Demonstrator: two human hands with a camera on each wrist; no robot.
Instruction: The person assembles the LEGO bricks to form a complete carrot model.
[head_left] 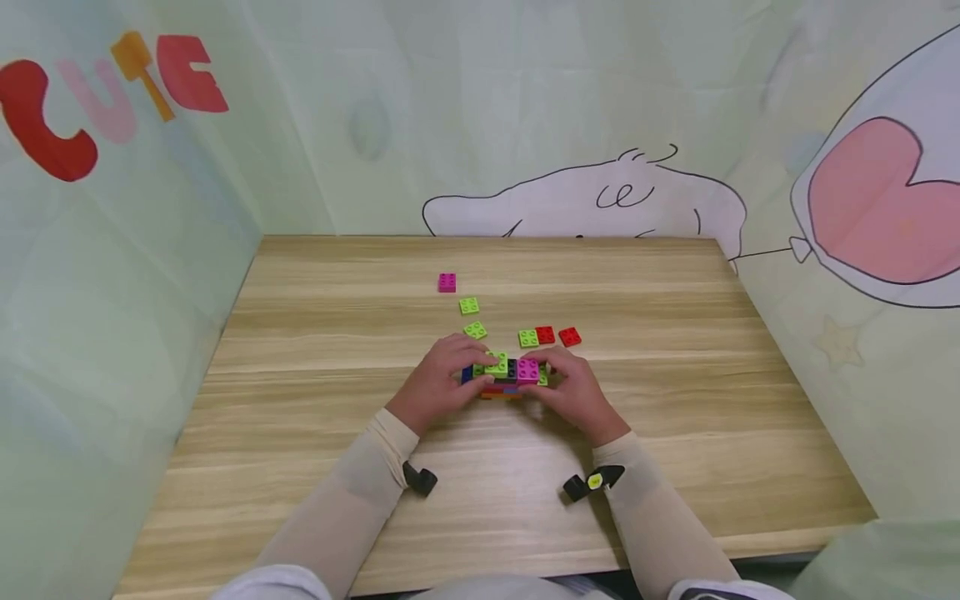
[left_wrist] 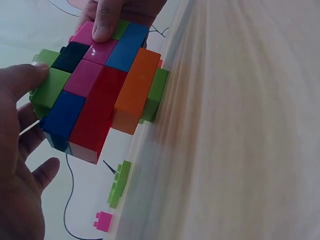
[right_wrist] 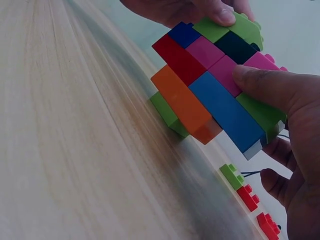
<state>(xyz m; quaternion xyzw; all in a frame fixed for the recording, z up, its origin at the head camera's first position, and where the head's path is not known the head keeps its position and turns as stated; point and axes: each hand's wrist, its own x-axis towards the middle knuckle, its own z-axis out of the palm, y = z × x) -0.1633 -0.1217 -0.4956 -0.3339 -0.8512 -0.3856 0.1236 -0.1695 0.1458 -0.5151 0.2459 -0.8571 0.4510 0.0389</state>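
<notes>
A built block of toy bricks [left_wrist: 97,107] stands between both hands, in layers of red, blue, orange, magenta, black and green. At its left end my left hand [head_left: 438,379] grips it, with a digit on a lime green brick [head_left: 496,364] on top. My right hand [head_left: 576,396] grips the right end around a magenta brick [head_left: 528,371]; its thumb presses a lower magenta brick [right_wrist: 219,71] in the right wrist view. An orange brick [right_wrist: 182,102] sits low in the block, above a green brick [right_wrist: 167,114] at the bottom. The block's far side is hidden.
Behind the block lie loose bricks: a magenta one [head_left: 447,282], lime green ones [head_left: 468,306] in the middle, another lime green brick [head_left: 528,338] beside a red brick [head_left: 545,335], and a second red brick [head_left: 570,336]. Printed cloth walls [head_left: 360,167] border the wooden table [head_left: 300,350].
</notes>
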